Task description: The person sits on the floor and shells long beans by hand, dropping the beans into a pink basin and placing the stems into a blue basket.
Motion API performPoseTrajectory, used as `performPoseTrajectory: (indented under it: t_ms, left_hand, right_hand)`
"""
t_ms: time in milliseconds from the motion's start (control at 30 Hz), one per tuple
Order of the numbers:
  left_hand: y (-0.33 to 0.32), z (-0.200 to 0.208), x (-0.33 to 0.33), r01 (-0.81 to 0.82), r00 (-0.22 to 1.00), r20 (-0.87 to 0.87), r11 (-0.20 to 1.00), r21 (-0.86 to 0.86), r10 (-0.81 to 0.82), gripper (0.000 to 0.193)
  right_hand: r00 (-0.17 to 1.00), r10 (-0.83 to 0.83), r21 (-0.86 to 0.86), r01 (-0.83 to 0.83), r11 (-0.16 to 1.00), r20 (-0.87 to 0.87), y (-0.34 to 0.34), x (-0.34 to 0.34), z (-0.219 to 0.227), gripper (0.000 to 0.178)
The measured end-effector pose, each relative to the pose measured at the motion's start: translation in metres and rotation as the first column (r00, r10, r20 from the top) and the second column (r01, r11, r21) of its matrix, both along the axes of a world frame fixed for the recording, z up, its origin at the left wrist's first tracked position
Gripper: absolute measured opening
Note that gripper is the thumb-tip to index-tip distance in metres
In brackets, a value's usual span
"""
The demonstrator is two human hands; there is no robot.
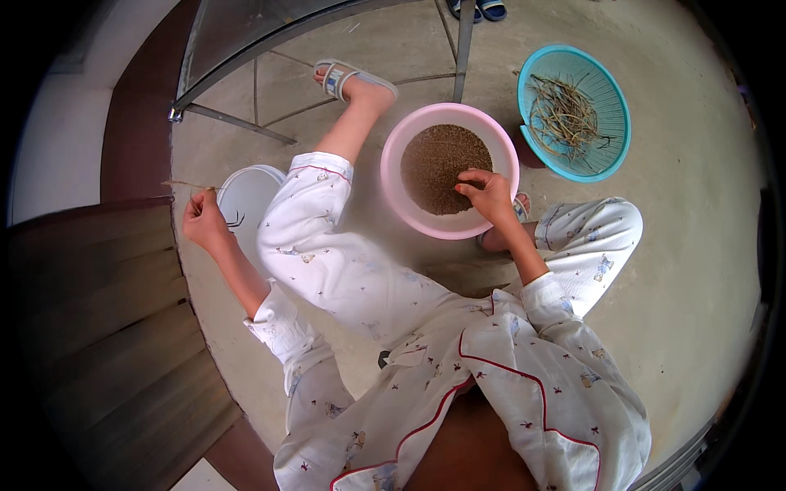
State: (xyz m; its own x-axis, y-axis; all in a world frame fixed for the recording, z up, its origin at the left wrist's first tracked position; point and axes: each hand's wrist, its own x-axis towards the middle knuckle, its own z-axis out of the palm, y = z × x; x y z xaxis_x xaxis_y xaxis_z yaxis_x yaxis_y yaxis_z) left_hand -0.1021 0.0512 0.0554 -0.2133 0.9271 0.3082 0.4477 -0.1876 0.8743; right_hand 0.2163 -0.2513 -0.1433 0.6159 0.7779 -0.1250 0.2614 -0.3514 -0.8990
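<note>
My left hand (205, 218) is closed in a pinch on a thin, dry brown stalk (182, 184), held up beside a white bucket (250, 190). A few dark thin strands lie in the bucket. My right hand (488, 196) is over a pink basin (396, 199), with thumb and fingers pressed together above a layer of small brown grains (442, 164). What the right fingers hold, if anything, is too small to make out. Beyond the basin to the right, a teal colander (620, 123) holds a tangle of dry stalks (565, 117).
My legs spread on both sides of the pink basin, with a sandal (354, 79) on the left foot. A metal-framed table (274, 37) stands at the far left. Blue slippers (490, 10) lie at the top. Brown panelling (106, 303) runs along the left.
</note>
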Motion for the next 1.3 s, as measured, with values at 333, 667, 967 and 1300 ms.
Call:
performPoseTrajectory:
  t_ms: [333, 667, 967, 1300]
  left_hand:
    - [0.077, -0.127, -0.117, -0.159, 0.543, -0.836, 0.968, -0.192, -0.077, 0.031]
    - [-0.111, -0.051, 0.136, 0.617, 0.784, 0.048, 0.769, -0.169, -0.619, 0.043]
    - [-0.196, -0.246, 0.143, 0.443, 0.857, 0.515, 0.534, -0.720, -0.016, 0.066]
    - [-0.203, -0.235, 0.146, 0.682, 0.646, 0.734, 0.274, -0.678, 0.211, 0.052]
  right_hand:
    - [0.994, 0.103, 0.098, -0.105, 0.990, 0.024, -0.001, -0.011, 0.001, 0.040]
    - [0.936, 0.114, -0.002, -0.121, 0.993, 0.333, -0.005, -0.006, 0.019, 0.040]
    - [0.932, -0.340, 0.221, 0.308, 0.925, 0.123, -0.051, 0.065, 0.065, 0.027]
    - [0.857, -0.321, -0.274, 0.448, 0.851, 0.403, -0.086, 0.238, -0.040, 0.016]
